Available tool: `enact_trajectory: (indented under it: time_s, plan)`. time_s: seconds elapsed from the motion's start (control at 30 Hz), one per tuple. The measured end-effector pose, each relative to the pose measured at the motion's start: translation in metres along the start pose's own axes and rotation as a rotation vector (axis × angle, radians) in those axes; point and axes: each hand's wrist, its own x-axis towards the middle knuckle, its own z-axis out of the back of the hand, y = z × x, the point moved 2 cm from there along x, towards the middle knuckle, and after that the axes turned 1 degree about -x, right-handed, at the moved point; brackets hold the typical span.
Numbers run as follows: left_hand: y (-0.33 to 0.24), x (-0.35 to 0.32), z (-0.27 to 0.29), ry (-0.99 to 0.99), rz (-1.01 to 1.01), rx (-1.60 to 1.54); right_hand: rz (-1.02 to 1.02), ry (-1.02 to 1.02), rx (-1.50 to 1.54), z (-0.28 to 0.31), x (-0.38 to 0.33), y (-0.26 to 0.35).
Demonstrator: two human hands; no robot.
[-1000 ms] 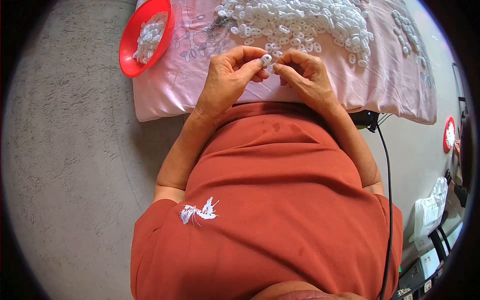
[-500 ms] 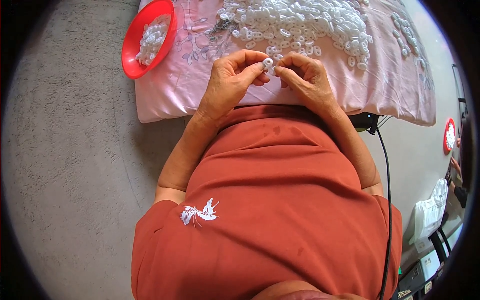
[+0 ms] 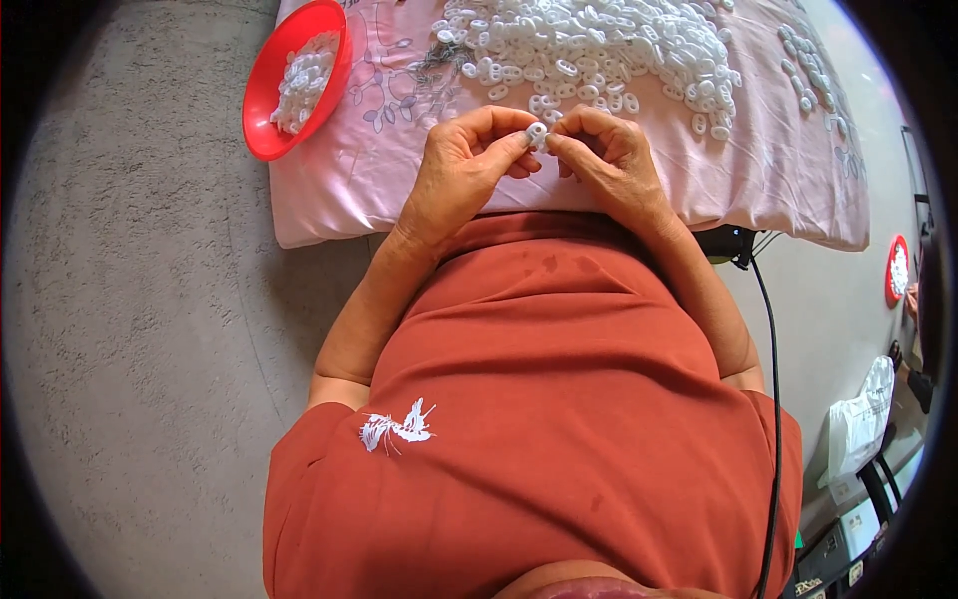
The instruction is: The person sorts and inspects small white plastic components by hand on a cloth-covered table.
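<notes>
Between thumb and forefinger, my left hand point(image 3: 474, 155) pinches a small white oval plastic piece with two holes point(image 3: 537, 133). Close against its right side is my right hand point(image 3: 609, 155), thumb and forefinger pressed together; whatever they hold is too small to make out. Both hands are above the near edge of a pink cloth point(image 3: 379, 190) printed with grey leaves. Just beyond them spreads a large heap of similar white oval pieces point(image 3: 609, 50). Left of that heap lies a small bunch of thin grey metal bits point(image 3: 444, 57).
A red bowl point(image 3: 261, 110) holding white pieces stands at the cloth's left edge. More pale pieces point(image 3: 806, 65) lie at far right. A black cable point(image 3: 773, 399) runs down my right side. Beyond are another red bowl point(image 3: 891, 290), a white bag point(image 3: 860, 429) and part of another person point(image 3: 930, 309).
My right fingertips have come in closer to the white oval piece, which has shifted slightly downward and turned in my left fingers.
</notes>
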Motion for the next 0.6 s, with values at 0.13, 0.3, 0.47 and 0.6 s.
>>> enact_trajectory:
  time_s: [0.13, 0.3, 0.47, 0.6]
  plan:
    - [-0.0014, -0.001, -0.002, -0.009, -0.021, 0.02, 0.006, -0.008, 0.0, 0.0004, 0.0003, -0.0029]
    - [0.0067, 0.0002, -0.0049, -0.074, -0.177, 0.25, 0.02, 0.002, 0.032, -0.0005, 0.0008, -0.0025]
    - [0.0017, -0.0002, -0.0087, -0.12, -0.342, 0.438, 0.014, 0.007, 0.066, 0.0007, 0.0004, -0.0008]
    - [0.0016, -0.0001, -0.0084, -0.13, -0.425, 0.522, 0.01, 0.031, 0.099, 0.001, 0.0006, -0.003]
